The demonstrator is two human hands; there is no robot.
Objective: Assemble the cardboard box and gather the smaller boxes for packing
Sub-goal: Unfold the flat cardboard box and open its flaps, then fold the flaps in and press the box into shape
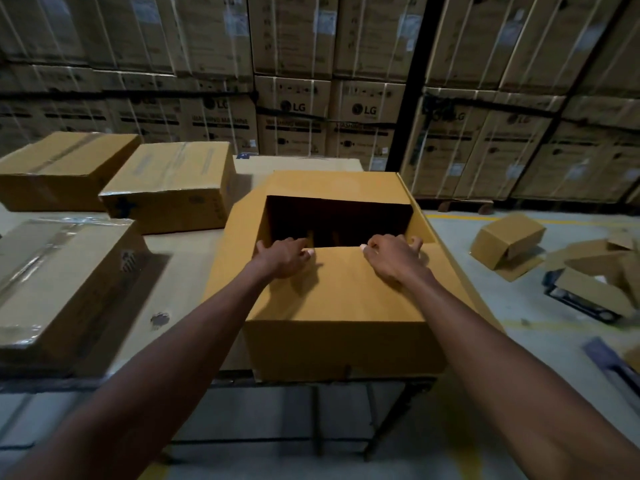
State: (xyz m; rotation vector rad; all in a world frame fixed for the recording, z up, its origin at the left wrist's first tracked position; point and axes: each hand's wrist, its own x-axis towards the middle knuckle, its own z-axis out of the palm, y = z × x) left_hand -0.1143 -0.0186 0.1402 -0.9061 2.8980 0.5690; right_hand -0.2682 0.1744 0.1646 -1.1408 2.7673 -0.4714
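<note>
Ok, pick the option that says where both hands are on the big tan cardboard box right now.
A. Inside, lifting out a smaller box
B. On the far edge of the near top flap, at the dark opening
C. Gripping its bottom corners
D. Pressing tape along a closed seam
B: the left hand and right hand both rest on the far edge of the near flap of the big tan cardboard box, beside its dark opening.

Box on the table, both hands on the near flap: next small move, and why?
Probably press the near flap flat. Both the left hand and the right hand rest on its far edge, the far flap is already folded over, and a dark gap remains open between them in the box.
</note>
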